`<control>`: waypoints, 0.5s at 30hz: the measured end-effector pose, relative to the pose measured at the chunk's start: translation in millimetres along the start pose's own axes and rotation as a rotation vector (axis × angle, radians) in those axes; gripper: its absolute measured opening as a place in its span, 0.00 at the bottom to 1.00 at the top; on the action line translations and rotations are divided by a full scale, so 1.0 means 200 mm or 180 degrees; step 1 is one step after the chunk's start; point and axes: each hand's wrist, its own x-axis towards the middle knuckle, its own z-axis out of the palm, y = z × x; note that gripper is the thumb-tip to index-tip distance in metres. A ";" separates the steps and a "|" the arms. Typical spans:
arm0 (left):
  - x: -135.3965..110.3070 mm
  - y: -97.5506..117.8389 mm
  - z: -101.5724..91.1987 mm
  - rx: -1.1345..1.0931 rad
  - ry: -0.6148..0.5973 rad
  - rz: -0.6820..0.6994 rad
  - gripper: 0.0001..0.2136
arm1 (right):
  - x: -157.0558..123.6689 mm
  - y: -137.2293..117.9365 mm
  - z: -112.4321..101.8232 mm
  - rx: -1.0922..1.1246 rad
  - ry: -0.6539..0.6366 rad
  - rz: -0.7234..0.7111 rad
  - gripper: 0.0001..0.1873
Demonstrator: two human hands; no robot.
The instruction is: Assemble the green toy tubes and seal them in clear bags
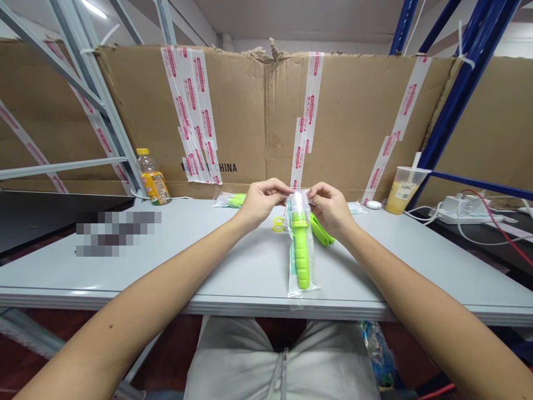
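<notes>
A clear plastic bag hangs just over the table's front part, with a bright green ribbed handle inside it, its clear upper end pointing away from me. My left hand pinches the bag's top edge on the left. At the top right corner, the fingertips of my right hand pinch the same edge. Behind the bag and partly hidden by it lies another green item, whose kind I cannot make out. Two small yellow-green rings rest left of the bag.
Farther back lies another bagged green item, partly behind my left hand. A yellow-capped bottle stands at the back left. A cup with a straw and a small white case are back right, near a power strip. Cardboard walls the back.
</notes>
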 end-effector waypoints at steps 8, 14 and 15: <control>0.00 0.00 0.00 0.0092 -0.0089 0.0156 0.01 | 0.00 0.00 -0.01 -0.0057 -0.0172 0.0082 0.09; -0.01 0.01 0.00 0.0149 -0.0108 0.0110 0.03 | -0.01 -0.02 0.00 -0.0151 -0.0137 0.0164 0.08; -0.01 0.01 0.00 0.0154 -0.0115 0.0101 0.03 | -0.01 -0.02 0.00 -0.0147 -0.0130 0.0196 0.08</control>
